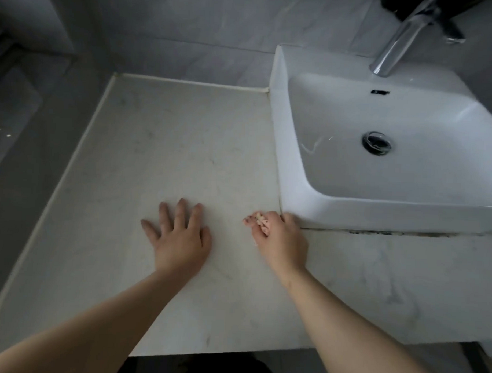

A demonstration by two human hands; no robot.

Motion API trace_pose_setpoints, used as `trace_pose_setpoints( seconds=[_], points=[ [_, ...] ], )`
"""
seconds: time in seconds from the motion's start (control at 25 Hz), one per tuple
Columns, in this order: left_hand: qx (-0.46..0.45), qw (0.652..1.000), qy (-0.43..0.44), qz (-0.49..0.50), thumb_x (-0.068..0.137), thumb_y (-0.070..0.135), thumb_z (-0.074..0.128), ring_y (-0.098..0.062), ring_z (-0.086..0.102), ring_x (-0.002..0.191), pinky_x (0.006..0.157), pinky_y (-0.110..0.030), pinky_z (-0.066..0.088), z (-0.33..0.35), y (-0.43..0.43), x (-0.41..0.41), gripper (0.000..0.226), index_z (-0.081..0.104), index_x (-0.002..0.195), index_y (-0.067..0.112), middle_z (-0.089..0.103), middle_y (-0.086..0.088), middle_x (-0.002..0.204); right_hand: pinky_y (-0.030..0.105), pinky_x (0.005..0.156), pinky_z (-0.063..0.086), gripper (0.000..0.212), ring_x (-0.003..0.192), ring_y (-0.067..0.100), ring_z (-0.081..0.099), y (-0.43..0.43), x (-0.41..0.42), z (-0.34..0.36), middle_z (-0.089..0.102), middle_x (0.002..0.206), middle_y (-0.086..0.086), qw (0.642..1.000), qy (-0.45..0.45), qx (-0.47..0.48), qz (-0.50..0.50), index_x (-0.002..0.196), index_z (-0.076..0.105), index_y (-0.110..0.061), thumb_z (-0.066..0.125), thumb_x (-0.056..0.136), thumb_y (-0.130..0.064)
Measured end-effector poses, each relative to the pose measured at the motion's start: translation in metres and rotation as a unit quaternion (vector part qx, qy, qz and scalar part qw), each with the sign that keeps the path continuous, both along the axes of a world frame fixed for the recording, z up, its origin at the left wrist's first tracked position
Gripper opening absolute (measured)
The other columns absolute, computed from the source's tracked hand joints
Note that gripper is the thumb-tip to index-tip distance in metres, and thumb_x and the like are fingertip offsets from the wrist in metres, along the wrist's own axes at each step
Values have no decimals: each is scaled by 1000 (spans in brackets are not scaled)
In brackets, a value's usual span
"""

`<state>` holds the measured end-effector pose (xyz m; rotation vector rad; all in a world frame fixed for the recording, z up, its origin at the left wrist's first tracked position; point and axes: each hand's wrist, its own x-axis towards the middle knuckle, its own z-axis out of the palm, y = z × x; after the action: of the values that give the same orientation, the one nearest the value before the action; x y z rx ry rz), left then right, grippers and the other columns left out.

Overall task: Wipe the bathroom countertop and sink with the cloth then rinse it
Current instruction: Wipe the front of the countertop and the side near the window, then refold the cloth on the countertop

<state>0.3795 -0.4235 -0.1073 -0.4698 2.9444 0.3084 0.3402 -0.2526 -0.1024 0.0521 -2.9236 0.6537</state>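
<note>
The left hand [179, 239] lies flat on the pale marbled countertop [157, 144], fingers straight and spread, holding nothing. The right hand [279, 237] is curled round a small bunched pink cloth [261, 221], pressing it to the countertop at the near left corner of the white sink [280, 131]. A chrome tap [397, 43] stands over the basin.

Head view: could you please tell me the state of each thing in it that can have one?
left hand: flat on the countertop, fingers spread.
right hand: grips the cloth, by the sink's front left corner.
cloth: bunched up in the right hand.
faucet: no water running.
sink: no standing water, a wet streak inside.
drain: cannot tell whether plugged.
</note>
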Motion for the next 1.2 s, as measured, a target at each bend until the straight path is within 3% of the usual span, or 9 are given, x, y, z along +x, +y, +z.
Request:
trace_pose_setpoints(
  seconds=[0.08, 0.2, 0.32, 0.44, 0.6, 0.68, 0.8, 0.96, 1.2],
  points=[
    [-5, 1000, 0, 18, 96, 38, 24, -33, -9, 143, 110, -61, -7, -1, 7, -4, 53, 16, 146, 28, 4, -3, 158, 35, 55, 48, 29, 82, 32, 62, -3, -6, 18, 57, 84, 9, 995, 18, -94, 4, 79, 66, -15, 67, 74, -44],
    [-16, 1000, 6, 7, 96, 39, 22, -30, -7, 144, 111, -58, -3, -2, 19, -15, 54, 12, 148, 26, 3, -2, 158, 32, 57, 48, 28, 74, 22, 60, -2, -13, 66, 54, 87, 8, 958, 162, -225, 80, 70, 59, -11, 58, 68, -39],
    [-25, 996, -2, -84, 90, 52, 8, -25, -10, 144, 114, -53, -6, -5, 40, -34, 62, 8, 148, 32, -1, 2, 158, 16, 72, 42, 22, 84, 15, 56, 16, -35, 110, 61, 94, 11, 925, 238, -266, 132, 72, 57, -3, 58, 69, -25],
    [-30, 995, 25, -92, 78, 60, -3, -24, -10, 144, 113, -51, -10, -8, 55, -43, 75, 10, 147, 36, 1, 5, 158, 20, 65, 47, 18, 71, 9, 62, 54, -76, 129, 64, 86, -2, 942, 95, -320, 26, 92, 57, -16, 64, 76, -10],
    [-25, 996, 52, -75, 70, 61, -6, -22, -4, 145, 114, -47, -8, -8, 54, -39, 83, 20, 146, 39, 11, 7, 157, 21, 42, 35, 40, 48, 13, 48, 84, -111, 114, 59, 73, 1, 877, -149, -456, -28, 110, 59, -27, 55, 84, 2],
    [-27, 996, 47, -74, 71, 61, -6, -22, -4, 145, 114, -47, -8, -7, 55, -39, 82, 19, 146, 39, 11, 8, 157, 21, 42, 27, 12, 44, 14, 42, 85, -116, 108, 60, 64, 3, 881, -178, -435, -52, 89, 64, -20, 65, 85, -10],
    [-29, 996, 48, -71, 72, 61, -5, -21, -3, 145, 114, -46, -7, -9, 56, -38, 81, 20, 146, 40, 12, 8, 157, 16, 36, 25, 29, 35, 11, 42, 85, -118, 108, 53, 48, -2, 910, -155, -379, -72, 65, 50, -17, 76, 77, -25],
    [-34, 996, 54, -69, 73, 61, -4, -21, 0, 145, 115, -46, -4, -11, 54, -37, 79, 21, 145, 40, 15, 7, 156, 25, 51, 39, 24, 51, 25, 45, 83, -120, 107, 44, 50, 0, 950, -78, -288, -88, 57, 42, -15, 57, 74, -9],
    [-22, 995, 66, -66, 72, 62, -5, -21, -1, 145, 115, -44, -6, -11, 54, -36, 80, 20, 145, 40, 15, 8, 156, 29, 55, 29, 25, 60, 24, 28, 83, -119, 109, 32, 55, 3, 952, -55, -290, -84, 56, 32, -16, 49, 71, -5]
  ],
)
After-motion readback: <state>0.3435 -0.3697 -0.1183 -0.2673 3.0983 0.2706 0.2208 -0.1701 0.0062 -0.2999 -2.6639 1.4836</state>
